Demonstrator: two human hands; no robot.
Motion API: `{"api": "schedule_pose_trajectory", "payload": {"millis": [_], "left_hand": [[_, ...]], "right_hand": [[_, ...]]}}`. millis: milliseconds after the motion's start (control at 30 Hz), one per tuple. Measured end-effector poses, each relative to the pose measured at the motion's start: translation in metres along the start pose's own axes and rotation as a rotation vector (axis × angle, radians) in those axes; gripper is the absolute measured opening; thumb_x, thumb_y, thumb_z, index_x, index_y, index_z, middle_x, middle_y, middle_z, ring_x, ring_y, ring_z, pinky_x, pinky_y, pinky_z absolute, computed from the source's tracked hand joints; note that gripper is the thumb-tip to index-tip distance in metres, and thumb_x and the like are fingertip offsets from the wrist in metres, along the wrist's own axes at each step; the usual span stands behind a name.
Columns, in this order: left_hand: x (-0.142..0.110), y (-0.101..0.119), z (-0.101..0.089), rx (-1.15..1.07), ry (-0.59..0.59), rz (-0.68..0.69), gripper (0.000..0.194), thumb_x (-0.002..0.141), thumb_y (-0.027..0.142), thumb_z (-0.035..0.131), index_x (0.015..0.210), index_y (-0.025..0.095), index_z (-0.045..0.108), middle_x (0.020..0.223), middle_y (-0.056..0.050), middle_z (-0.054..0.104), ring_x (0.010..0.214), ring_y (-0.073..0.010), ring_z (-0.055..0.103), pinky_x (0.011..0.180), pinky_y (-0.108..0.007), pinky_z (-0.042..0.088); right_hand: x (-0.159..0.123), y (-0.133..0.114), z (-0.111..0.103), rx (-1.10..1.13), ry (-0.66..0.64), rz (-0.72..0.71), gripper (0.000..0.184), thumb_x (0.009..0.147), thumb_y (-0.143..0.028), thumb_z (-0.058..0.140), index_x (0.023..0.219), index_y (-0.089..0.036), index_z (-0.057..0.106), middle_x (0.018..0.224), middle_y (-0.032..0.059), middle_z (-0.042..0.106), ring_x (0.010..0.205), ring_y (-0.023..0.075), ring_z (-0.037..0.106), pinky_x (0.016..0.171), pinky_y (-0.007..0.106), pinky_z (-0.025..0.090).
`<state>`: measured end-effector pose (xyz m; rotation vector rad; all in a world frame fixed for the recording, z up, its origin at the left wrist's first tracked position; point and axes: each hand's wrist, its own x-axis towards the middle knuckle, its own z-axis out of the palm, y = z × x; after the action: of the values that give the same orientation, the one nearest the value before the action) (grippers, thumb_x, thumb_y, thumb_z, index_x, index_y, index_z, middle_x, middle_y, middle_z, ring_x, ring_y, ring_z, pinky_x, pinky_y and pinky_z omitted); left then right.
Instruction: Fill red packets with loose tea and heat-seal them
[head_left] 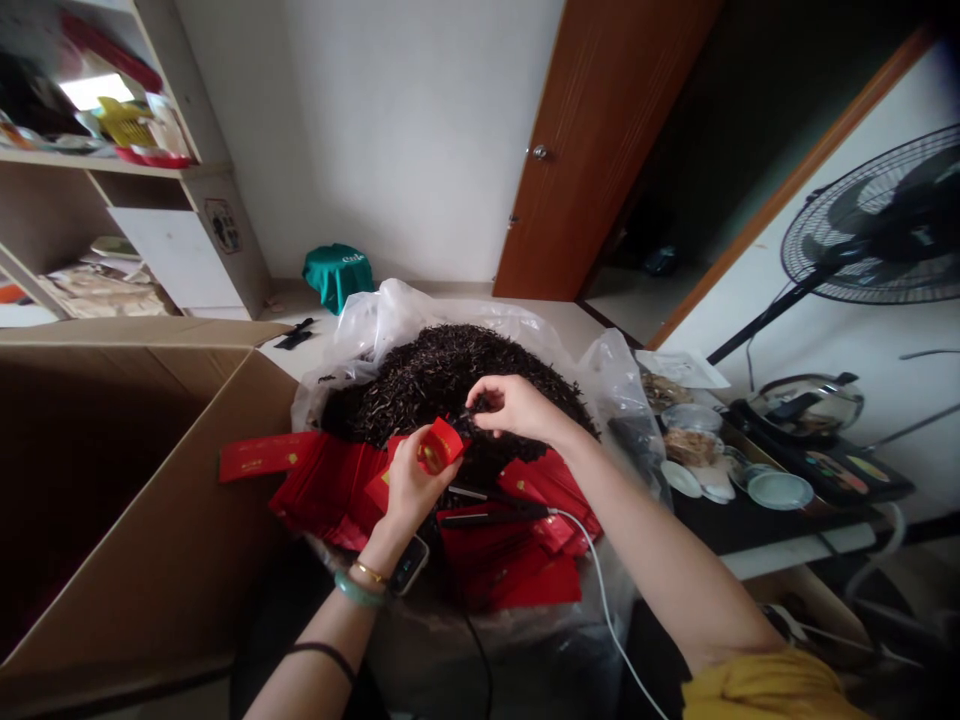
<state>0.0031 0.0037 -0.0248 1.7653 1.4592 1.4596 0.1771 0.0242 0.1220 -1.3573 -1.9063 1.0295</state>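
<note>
My left hand point(411, 487) is closed around a small red packet point(445, 440), its mouth tilted toward my right hand. Just above and right of that packet, my right hand point(510, 405) pinches a clump of dark, dried tea leaves point(480, 404). Behind both hands rises a big heap of loose tea leaves point(405, 390) in a clear plastic bag point(390, 310). Stacks of red packets point(330, 490) lie to the left, with more red packets point(517, 575) below and to the right. Across these rests a black clamp-shaped tool point(495, 516) with a white cord.
An open cardboard box point(172, 530) stands at the left. On the right, a dark tray table point(720, 525) carries cups, a bag of dried material and a glass kettle point(806, 405). A black fan point(885, 225) is beyond it. A teal-covered stool point(337, 275) stands by the wall.
</note>
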Motion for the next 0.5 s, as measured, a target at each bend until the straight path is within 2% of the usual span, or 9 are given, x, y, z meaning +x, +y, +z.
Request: {"api": "schedule_pose_trajectory", "payload": {"millis": [100,233,367,500], "left_hand": [[0.0,0.002,-0.001,0.006,0.003,0.008,0.055,0.062,0.033,0.079,0.111,0.017,0.06,0.09,-0.006,0.069,0.076,-0.0199,0.065,0.068,-0.033,0.054],[0.0,0.004,-0.003,0.034,0.0,0.014,0.055,0.062,0.032,0.08,0.111,0.017,0.06,0.092,-0.007,0.069,0.078,-0.0206,0.065,0.07,-0.034,0.054],[0.0,0.004,-0.003,0.046,-0.017,0.016,0.055,0.062,0.031,0.08,0.111,0.018,0.06,0.094,-0.008,0.07,0.083,-0.0225,0.066,0.072,-0.035,0.055],[0.0,0.005,-0.003,0.069,-0.016,0.03,0.055,0.062,0.031,0.08,0.111,0.019,0.06,0.098,-0.008,0.069,0.088,-0.0244,0.065,0.075,-0.037,0.055]], "right_hand": [[-0.003,-0.011,0.012,-0.186,0.013,-0.015,0.016,0.067,-0.01,0.065,0.081,-0.018,0.065,0.057,-0.0086,0.053,0.042,0.0064,0.05,0.046,0.019,0.04],[-0.002,-0.013,0.02,-0.405,0.056,-0.101,0.023,0.066,-0.006,0.069,0.085,-0.019,0.069,0.067,-0.0046,0.063,0.06,0.0105,0.058,0.062,0.022,0.044],[-0.002,-0.013,0.025,-0.461,0.089,-0.158,0.031,0.067,-0.002,0.067,0.093,-0.018,0.069,0.084,0.0009,0.068,0.071,0.0127,0.061,0.069,0.023,0.045],[-0.001,-0.01,0.031,-0.526,0.096,-0.182,0.026,0.068,-0.002,0.068,0.09,-0.017,0.069,0.084,0.0021,0.064,0.071,0.0129,0.058,0.07,0.024,0.045]]}}
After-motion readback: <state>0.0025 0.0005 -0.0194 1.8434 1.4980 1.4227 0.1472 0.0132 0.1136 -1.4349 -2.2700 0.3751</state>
